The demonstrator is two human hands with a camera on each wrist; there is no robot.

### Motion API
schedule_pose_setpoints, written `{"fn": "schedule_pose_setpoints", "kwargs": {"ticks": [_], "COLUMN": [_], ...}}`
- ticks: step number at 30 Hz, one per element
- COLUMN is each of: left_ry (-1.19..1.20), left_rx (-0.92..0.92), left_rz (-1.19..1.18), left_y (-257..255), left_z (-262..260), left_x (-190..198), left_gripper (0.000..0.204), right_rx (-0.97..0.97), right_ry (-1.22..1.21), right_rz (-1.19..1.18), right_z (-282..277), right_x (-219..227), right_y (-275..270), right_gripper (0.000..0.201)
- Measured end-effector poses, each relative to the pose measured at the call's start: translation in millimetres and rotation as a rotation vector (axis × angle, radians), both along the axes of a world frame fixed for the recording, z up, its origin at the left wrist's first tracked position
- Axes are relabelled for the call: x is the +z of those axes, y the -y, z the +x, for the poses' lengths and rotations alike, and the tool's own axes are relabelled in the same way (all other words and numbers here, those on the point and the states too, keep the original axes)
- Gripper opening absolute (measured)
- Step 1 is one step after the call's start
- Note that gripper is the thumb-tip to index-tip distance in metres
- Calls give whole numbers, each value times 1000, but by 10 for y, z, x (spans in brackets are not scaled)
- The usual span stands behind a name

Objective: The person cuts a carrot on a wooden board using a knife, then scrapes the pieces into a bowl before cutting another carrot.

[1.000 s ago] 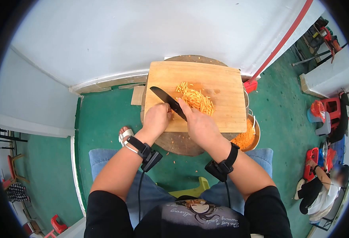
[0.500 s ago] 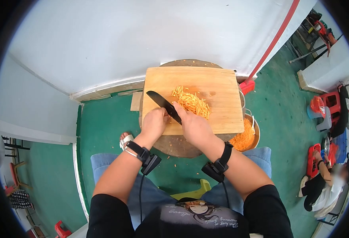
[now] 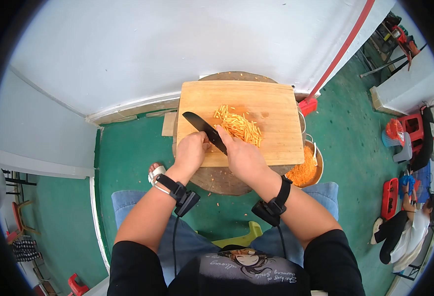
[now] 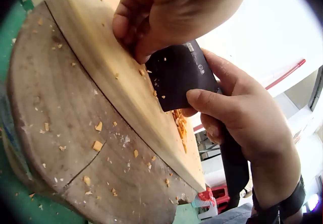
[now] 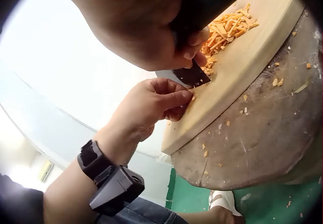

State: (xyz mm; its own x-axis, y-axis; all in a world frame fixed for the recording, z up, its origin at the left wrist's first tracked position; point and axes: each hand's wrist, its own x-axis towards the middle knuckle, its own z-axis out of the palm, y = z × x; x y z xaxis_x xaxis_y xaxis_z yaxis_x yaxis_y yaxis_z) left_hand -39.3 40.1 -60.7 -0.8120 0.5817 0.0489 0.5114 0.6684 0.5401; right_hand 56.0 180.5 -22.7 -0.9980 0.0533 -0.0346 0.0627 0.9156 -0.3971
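On the wooden board [image 3: 278, 111], my right hand [image 3: 247, 159] grips a black knife [image 3: 198, 123], its thumb lying along the blade in the left wrist view. My left hand [image 3: 190, 152] is bent down at the board's near left, beside the blade [image 4: 176, 80]. Its curled fingertips pinch a small orange piece, mostly hidden; an orange bit [image 5: 193, 98] shows at them in the right wrist view. The blade's edge is down near these fingertips. A pile of orange strips [image 3: 244, 129] lies on the far side of the knife from my left hand.
Under the board is a round wooden block [image 4: 55, 108] with scattered crumbs. A metal bowl of orange shreds [image 3: 303, 170] stands low at the right. A white wall [image 3: 158, 44] rises behind. Farther right, a seated person [image 3: 409, 234] is near a red basket [image 3: 389, 198].
The head view has shifted slightly. Both hands stay at the knife, with only small movement. The seated person's hands have moved away from the red basket.
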Motion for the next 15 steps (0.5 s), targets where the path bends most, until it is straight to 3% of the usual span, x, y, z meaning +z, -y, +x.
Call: {"fn": "schedule_pose_setpoints", "kwargs": {"ticks": [6,12,15], "left_ry": [-15,53,-22], "left_rx": [-9,10,-57], "left_rz": [2,-49,1], "left_y": [11,-90,-187], "left_z": [10,0,-83], "left_x": [29,85,-37], "left_gripper": [16,14,12], "right_rx": [24,-18,-84], "right_ry": [75,-56,-93], "right_rz": [-2,-71,-101], "right_z": [13,-7,19], "right_x": [-58,-126,-4], "right_y": [18,-87,-263], "right_gripper": [67,60,60]}}
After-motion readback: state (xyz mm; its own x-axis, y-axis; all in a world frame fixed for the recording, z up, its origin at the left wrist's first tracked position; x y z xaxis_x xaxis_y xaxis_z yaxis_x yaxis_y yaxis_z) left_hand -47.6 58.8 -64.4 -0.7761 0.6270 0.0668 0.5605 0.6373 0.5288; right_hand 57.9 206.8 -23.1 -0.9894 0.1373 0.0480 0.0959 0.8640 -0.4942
